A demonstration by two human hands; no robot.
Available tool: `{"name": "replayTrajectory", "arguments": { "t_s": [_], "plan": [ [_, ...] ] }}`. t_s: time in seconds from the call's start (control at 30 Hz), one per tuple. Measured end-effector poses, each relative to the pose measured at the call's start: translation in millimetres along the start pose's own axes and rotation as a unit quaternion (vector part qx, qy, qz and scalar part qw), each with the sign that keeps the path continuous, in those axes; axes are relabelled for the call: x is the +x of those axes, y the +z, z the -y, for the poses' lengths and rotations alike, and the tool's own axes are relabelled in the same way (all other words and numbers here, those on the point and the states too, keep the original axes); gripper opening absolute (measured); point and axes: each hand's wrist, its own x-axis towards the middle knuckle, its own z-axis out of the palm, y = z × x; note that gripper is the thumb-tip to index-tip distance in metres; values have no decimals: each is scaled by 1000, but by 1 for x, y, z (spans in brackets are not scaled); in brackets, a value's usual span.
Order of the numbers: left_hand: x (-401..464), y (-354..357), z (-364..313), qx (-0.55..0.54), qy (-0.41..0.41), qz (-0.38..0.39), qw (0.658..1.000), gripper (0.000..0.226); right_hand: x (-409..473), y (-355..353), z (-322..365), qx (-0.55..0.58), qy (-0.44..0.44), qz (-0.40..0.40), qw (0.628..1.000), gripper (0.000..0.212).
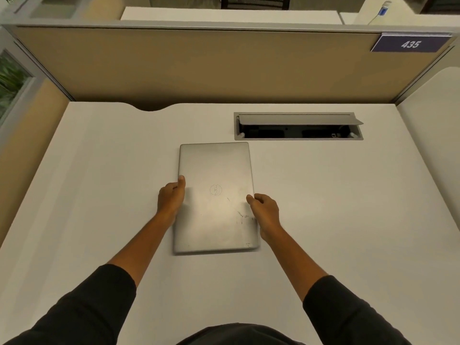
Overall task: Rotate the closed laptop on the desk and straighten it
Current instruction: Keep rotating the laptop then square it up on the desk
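Observation:
A closed silver laptop (215, 170) lies flat in the middle of the white desk (99, 175), its long sides running away from me and its round logo turned sideways. My left hand (171, 197) grips the laptop's left long edge, thumb on the lid. My right hand (263, 210) holds the right long edge a little nearer to me, thumb on the lid too. Scratches mark the lid near my right hand.
An open grey cable hatch (298, 138) is set into the desk just beyond the laptop, to the right. Tan partition walls (199, 68) close off the back and left side. A blue sign reading 435 (410, 44) hangs at the upper right.

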Motion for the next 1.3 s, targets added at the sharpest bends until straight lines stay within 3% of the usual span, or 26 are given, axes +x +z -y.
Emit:
{"name": "replayTrajectory", "arguments": {
  "t_s": [0.1,0.3,0.53,0.83,1.0,1.17,1.3],
  "plan": [
    [-1,0,4,3,-5,-25,1000,55,5,0,-2,21,-2,-4,1000,32],
    [-4,8,2,-1,-22,-67,997,65,19,-1,0,35,11,-5,999,60],
    [-13,12,9,-38,-58,-72,995,66,33,-14,14,23,10,-18,1000,46],
    [-39,19,25,-147,-109,-31,983,81,49,-23,45,-20,-16,-19,999,53],
    [-54,25,22,-181,-120,-21,976,75,57,-26,62,-29,-15,-8,999,33],
    [-42,18,21,-116,-87,-6,989,84,60,-36,54,-35,-25,10,999,32],
    [-22,4,17,-14,-24,-25,999,78,50,-36,44,-29,-32,11,999,28]
  ]
}}
